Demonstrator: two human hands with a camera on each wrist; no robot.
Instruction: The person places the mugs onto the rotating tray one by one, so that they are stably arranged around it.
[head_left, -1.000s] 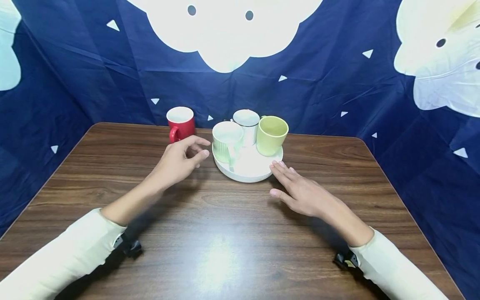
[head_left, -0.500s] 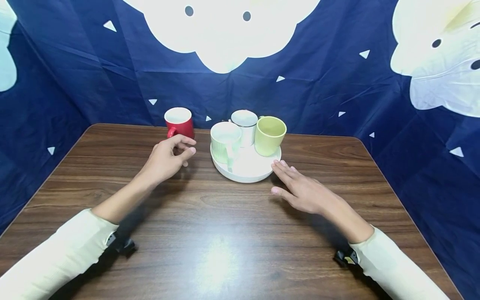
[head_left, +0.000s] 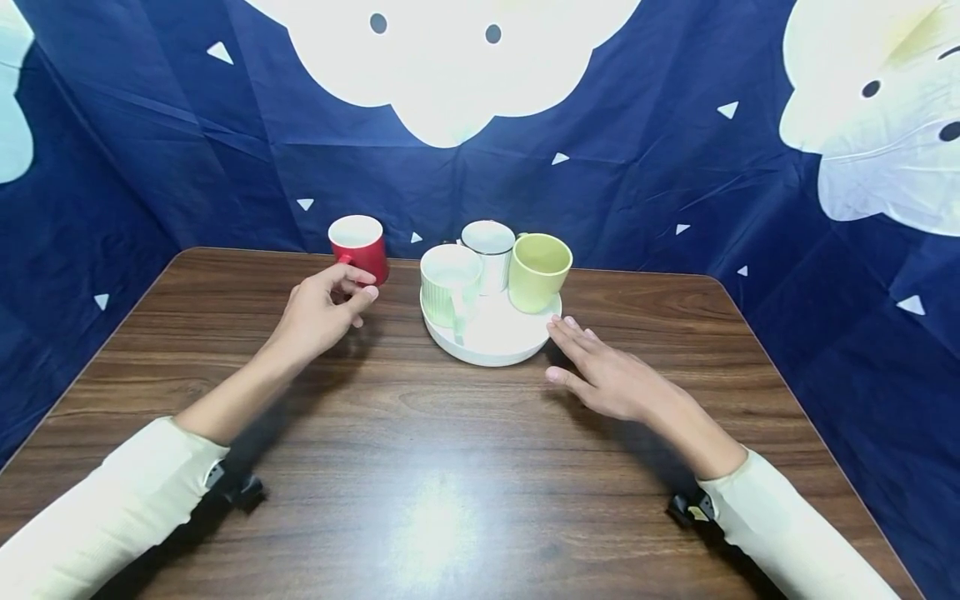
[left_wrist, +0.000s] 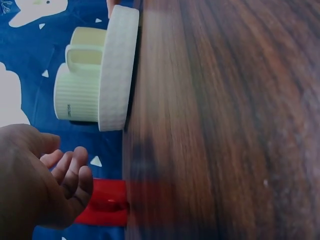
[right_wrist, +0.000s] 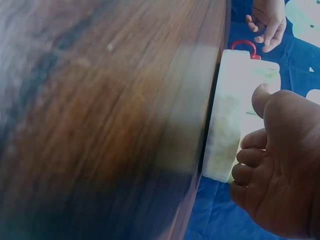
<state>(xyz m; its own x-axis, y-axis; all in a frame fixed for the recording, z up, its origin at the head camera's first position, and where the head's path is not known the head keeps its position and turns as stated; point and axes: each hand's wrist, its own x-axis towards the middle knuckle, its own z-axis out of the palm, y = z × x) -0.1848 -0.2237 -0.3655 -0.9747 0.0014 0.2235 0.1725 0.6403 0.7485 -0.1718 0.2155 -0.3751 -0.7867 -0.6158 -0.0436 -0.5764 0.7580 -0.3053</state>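
Note:
A red mug (head_left: 358,243) with a white inside stands at the back left of the table. My left hand (head_left: 321,307) hovers just in front of it, fingers loosely bent, overlapping the mug's handle side; in the left wrist view nothing shows between thumb and fingers. A round white tray (head_left: 491,350) carries a pale green ribbed mug (head_left: 442,287), a white mug (head_left: 495,260) with a dark rim, and a lime green cup (head_left: 536,279). My right hand (head_left: 611,375) is stretched out flat, its fingertips right at the tray's right rim, holding nothing.
The brown wood-grain table (head_left: 420,467) has its far edge close behind the mugs. A dark blue cloth (head_left: 225,183) with white cloud shapes hangs behind and at the sides. Each wrist wears a small black camera (head_left: 243,492).
My left hand has moved left, away from the pale green mug and over to the front of the red mug. The right hand stays by the tray rim with almost no movement.

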